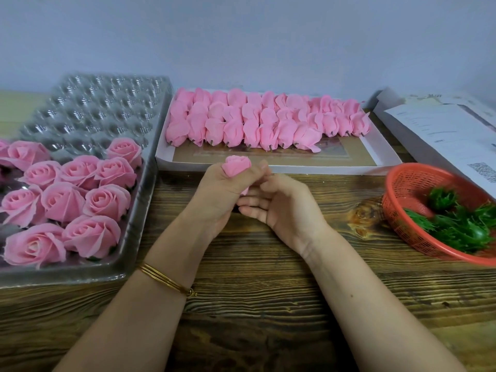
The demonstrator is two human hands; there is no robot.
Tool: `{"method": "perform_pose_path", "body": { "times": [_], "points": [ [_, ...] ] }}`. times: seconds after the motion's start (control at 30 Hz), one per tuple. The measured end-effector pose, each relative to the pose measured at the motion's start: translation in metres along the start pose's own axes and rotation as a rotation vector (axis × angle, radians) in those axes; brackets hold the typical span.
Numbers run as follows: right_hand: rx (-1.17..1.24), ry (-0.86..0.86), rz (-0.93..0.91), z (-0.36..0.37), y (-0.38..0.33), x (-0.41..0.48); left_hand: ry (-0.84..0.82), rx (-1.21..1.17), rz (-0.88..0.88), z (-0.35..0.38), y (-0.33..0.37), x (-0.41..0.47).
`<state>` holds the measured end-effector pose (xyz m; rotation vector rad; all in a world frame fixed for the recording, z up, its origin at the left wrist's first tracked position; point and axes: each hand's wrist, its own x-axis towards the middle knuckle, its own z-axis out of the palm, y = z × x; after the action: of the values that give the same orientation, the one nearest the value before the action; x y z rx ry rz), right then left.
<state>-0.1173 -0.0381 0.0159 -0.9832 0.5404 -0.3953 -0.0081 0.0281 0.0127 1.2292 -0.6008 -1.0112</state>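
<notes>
A pink rose bud [236, 164] stands upright in my left hand [225, 189], whose fingers and thumb are curled round it over the wooden table [268, 291]. My right hand [281, 208] is against the bud's underside, fingers curled towards it; whether it pinches the bud's base is hidden. A white shallow box [386, 154] behind holds rows of closed pink buds [268, 122]. At the left a clear plastic cell tray [102, 103] carries several opened pink roses [80, 200].
A red plastic basket [402, 189] at the right holds green leafy calyx pieces [461, 226]. White printed papers [440, 130] lie at the back right. A grey wall stands behind the table. Bare wood lies in front of my arms.
</notes>
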Motion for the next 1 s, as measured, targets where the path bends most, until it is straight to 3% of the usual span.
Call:
{"method": "perform_pose_path", "body": {
  "times": [0.33,1.0],
  "points": [
    [-0.026,0.111,0.033,0.002,-0.001,0.000,0.031,0.396,0.182,0.012,-0.008,-0.005],
    [-0.048,0.114,0.018,-0.001,0.004,0.004,0.098,0.499,0.206,0.014,-0.009,-0.006]
  ]
}}
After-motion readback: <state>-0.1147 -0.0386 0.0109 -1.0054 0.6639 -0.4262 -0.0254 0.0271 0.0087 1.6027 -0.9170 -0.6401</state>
